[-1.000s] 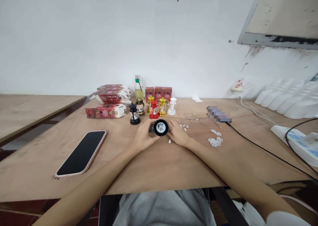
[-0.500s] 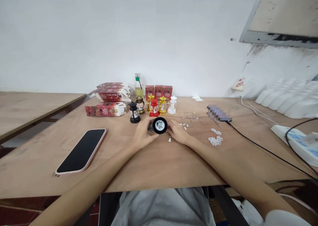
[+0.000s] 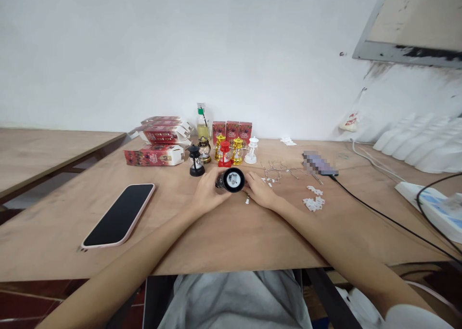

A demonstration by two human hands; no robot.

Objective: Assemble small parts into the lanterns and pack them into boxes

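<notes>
A black mini lantern [image 3: 234, 180] lies tipped between my hands, its round open base facing me and white parts visible inside. My left hand [image 3: 209, 192] is wrapped round its left side. On the other side, the bent fingers of my right hand [image 3: 257, 188] press at the lantern's edge; their tips are partly hidden. Just beyond stand a black lantern [image 3: 196, 161], a red lantern [image 3: 224, 154], a white lantern [image 3: 251, 151] and several gold or bronze ones. A small white piece [image 3: 247, 200] lies by my right hand.
Red printed boxes [image 3: 155, 155] are stacked at the left, near a phone [image 3: 119, 216]. Thin metal wire pieces [image 3: 274, 171] and white plastic pieces [image 3: 314, 203] lie right. A cabled phone [image 3: 319, 164], a power strip [image 3: 429, 208] and a bottle [image 3: 202, 124] also stand or lie there.
The view has shifted slightly. Both hands stay at the black lantern with almost the same grip, and its open base still faces me.
</notes>
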